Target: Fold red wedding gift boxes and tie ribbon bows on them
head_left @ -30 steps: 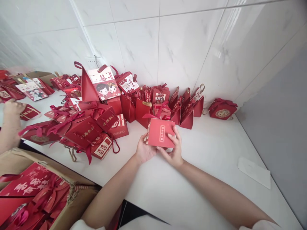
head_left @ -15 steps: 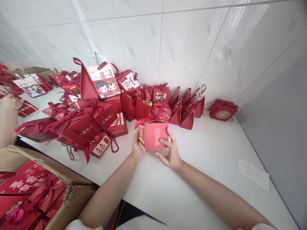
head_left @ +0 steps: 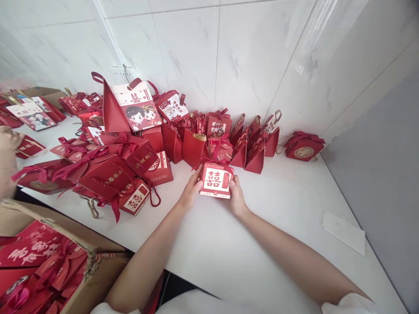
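A small red gift box (head_left: 216, 180) with a white panel of red characters and a ribbon bow on top stands on the white counter (head_left: 229, 253). My left hand (head_left: 190, 192) grips its left side. My right hand (head_left: 237, 197) grips its right side. The box sits just in front of a row of red gift boxes and bags (head_left: 229, 139) along the tiled wall.
A heap of larger red ribboned boxes (head_left: 111, 170) lies to the left, topped by a bag with a cartoon couple (head_left: 139, 111). A cardboard carton (head_left: 49, 266) of red boxes is at lower left. Another person's hand (head_left: 8, 157) shows at the far left. A white paper (head_left: 343, 233) lies right.
I have turned the box so its white panel faces me and moved it away from me down onto the counter by the row. The other person's hand drifted left.
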A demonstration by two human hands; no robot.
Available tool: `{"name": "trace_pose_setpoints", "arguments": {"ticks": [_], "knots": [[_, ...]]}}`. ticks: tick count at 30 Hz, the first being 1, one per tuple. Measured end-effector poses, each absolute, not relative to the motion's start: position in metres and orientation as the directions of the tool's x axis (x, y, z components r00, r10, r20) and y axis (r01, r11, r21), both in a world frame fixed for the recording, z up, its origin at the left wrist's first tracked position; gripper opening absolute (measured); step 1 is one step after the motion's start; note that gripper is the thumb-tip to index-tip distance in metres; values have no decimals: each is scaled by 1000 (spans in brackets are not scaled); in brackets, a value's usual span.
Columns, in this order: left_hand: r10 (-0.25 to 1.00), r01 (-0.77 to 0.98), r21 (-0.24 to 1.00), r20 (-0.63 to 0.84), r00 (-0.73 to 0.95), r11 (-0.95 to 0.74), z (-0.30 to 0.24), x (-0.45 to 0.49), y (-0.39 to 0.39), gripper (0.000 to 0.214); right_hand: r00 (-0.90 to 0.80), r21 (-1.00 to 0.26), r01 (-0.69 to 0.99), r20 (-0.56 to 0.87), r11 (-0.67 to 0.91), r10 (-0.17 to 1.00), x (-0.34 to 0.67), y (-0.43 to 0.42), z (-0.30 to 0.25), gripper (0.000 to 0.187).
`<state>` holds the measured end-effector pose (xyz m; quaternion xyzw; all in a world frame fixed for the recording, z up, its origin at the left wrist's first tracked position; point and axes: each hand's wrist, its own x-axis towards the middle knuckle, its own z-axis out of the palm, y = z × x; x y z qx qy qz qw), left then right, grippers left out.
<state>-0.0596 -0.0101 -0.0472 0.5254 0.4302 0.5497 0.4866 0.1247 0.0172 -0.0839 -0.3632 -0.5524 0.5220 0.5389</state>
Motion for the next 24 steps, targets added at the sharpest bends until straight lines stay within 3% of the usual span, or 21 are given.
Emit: {"name": "trace_pose_setpoints", "arguments": {"ticks": [3, 8, 10, 13, 17, 20, 24], "knots": [[980, 57, 979, 197, 32, -198, -45, -60, -9, 75, -118, -969, -183, 190, 166, 975, 123, 21, -89, 37], [975, 83, 972, 220, 17, -221, -46, -60, -9, 76, -84, -962, -214, 189, 167, 979, 122, 19, -86, 36], [965, 30, 965, 263, -18, -262, -46, -60, -9, 78, -77, -951, -258, 194, 169, 978, 122, 18, -82, 33], [957, -154, 947, 270, -103, -283, -43, -59, -10, 76, -130, -878, -475, 132, 55, 983, 120, 21, -78, 29], [995, -361, 931, 75, 67, -46, -41, -55, -12, 69, -221, -803, -590, 58, -86, 974, 118, 28, -78, 31], [983, -356, 935, 72, 169, -7, -41, -54, -13, 73, -231, -803, -588, 52, -97, 972, 117, 29, -75, 36], [992, -216, 970, 122, 36, -111, -43, -55, -9, 88, -286, -786, -613, 124, -81, 950, 116, 20, -70, 43]]}}
